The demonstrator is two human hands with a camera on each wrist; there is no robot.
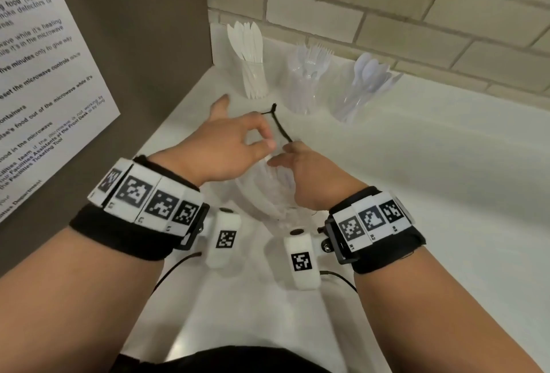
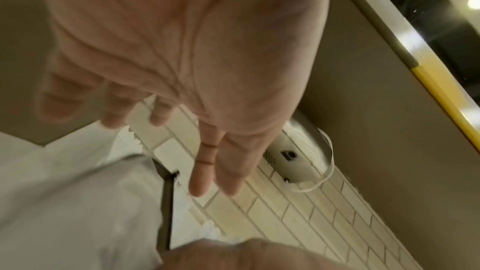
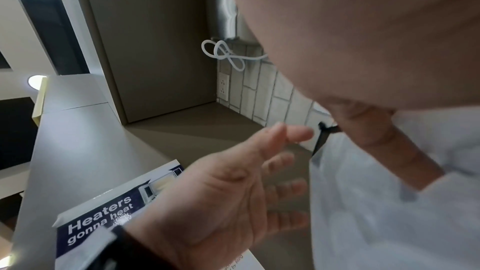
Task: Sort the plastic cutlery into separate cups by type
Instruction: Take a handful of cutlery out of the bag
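Three clear cups stand at the back of the white counter: white knives, clear forks and clear spoons. In front of them lies a clear bag of cutlery with a black tie at its neck. My right hand pinches the near end of the tie; in the right wrist view the tie comes out from under its fingers. My left hand hovers just left of the tie with loosely curled fingers and holds nothing. The bag's contents are blurred.
A brown panel with a printed notice closes off the left side. A brick-tiled wall runs behind the cups. The white counter stretches to the right. A white device with a cable hangs on the wall.
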